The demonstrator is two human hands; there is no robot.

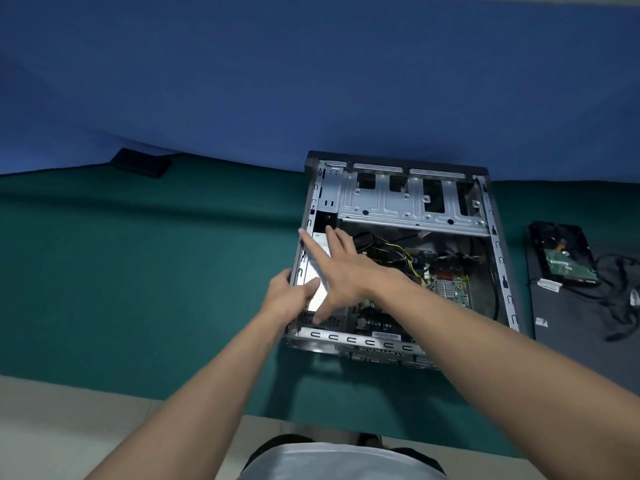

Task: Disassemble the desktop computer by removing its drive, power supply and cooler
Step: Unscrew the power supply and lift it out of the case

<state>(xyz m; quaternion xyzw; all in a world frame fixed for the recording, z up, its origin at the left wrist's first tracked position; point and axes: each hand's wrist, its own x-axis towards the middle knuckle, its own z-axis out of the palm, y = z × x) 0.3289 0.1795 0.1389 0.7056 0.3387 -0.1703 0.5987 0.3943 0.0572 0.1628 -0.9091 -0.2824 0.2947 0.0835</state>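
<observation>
Head view: the case (498,258) lies open at my one o'clock. The drive (564,261) rests on the side panel (571,323) at the case's three o'clock, so I judge the power supply (319,301) is the step in hand. It sits along the case's nine o'clock wall. My left hand (287,296) grips that wall, thumb on the silver box; my right hand (346,268) lies spread flat over it, fingers straight. Next comes a firm hold and a lift clear of the cables (401,252) (yellow ones run toward the motherboard (450,289)). The cooler I cannot pick out.

Open computer case (360,341) lies flat, silver power supply (318,301) inside
</observation>
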